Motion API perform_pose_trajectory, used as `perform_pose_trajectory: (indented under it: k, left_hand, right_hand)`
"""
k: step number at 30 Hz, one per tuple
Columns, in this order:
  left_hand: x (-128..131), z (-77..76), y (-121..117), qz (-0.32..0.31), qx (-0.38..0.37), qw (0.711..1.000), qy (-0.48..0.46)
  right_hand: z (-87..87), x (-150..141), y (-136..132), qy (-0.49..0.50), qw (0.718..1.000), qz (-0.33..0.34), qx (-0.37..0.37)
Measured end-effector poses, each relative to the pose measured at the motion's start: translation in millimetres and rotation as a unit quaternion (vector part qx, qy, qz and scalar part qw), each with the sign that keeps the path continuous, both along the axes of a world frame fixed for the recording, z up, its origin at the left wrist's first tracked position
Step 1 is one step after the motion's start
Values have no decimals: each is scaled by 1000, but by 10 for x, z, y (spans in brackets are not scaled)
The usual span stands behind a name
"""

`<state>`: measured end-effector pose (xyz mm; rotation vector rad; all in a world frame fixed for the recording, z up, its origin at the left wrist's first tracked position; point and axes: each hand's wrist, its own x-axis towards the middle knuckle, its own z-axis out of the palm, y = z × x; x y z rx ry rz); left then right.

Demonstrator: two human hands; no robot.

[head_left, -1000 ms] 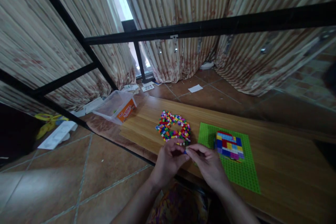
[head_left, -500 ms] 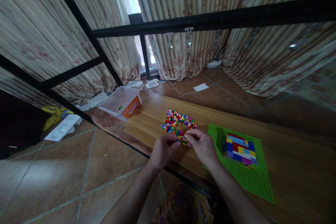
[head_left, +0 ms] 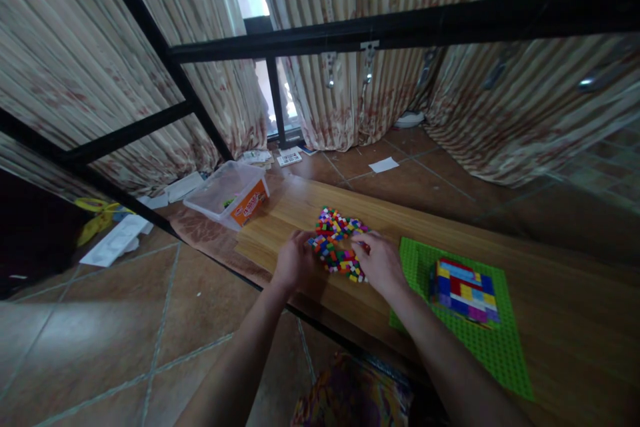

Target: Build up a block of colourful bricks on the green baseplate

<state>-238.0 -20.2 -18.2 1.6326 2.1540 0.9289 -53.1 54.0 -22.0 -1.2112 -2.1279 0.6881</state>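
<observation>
Small multicoloured bricks (head_left: 341,260); loosely heaped

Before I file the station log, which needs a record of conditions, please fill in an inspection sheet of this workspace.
Surface: wooden tabletop, grain visible.
Job's things: loose coloured bricks piled on the wood; joined brick block on green baseplate.
Clutter: clear bin at the tabletop's left end; white paper on the floor.
Hands: left hand at the pile's left edge, right hand at its right side; any hold cannot be made out.
Cables: nothing seen.
Surroundings: patterned curtains, black frame, tiled floor.
</observation>
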Motion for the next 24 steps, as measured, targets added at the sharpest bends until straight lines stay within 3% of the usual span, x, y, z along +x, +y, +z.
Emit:
perform_pose_trajectory:
  k: [5,9,14,18,20,24]
  left_hand:
    - [-140,-124,-82,-61,-11,998,20]
    - [-137,-126,-34,-62,12,998,22]
    - [4,37,-140,-49,39,995,-74]
    - [241,212,-261,-83,31,981,-175]
    - [355,270,-286,-93,50,978,-181]
    - [499,306,-296,-92,74,984,-132]
  right_hand:
    - [-33,41,-130,62,998,12,-29]
    - [-29,57,-210,90,995,10,-38]
    - [60,15,-317,141,984,-6,-105]
    - [152,-107,-416,266,935,7,-235]
    - [177,-152,-453,300,917,16,-262]
    - [158,-162,-497,311,914,-4,-263]
